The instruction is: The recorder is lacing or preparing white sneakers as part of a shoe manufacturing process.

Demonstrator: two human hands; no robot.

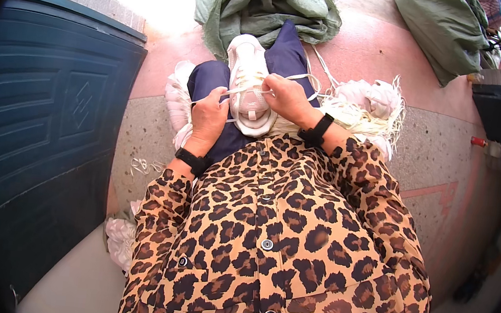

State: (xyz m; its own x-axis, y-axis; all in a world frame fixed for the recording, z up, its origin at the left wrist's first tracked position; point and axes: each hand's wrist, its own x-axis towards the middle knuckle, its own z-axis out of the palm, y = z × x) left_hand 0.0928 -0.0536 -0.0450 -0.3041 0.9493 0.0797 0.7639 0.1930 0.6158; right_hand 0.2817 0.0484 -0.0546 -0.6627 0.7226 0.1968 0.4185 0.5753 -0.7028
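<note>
A white and pale pink sneaker rests on my lap between my thighs, its toe pointing away and its heel toward me. My left hand is at the left of its ankle opening, fingers pinched on a white shoelace. On the other side my right hand also pinches the lace, close to the shoe's collar. A loose length of lace loops out to the right of that hand. The fingertips partly hide how the lace runs through the eyelets.
A heap of white laces with pale shoes lies at my right; more pale shoe parts lie at my left. Ahead sits an open green woven sack, with a full green sack farther right. A dark blue metal door stands at the left.
</note>
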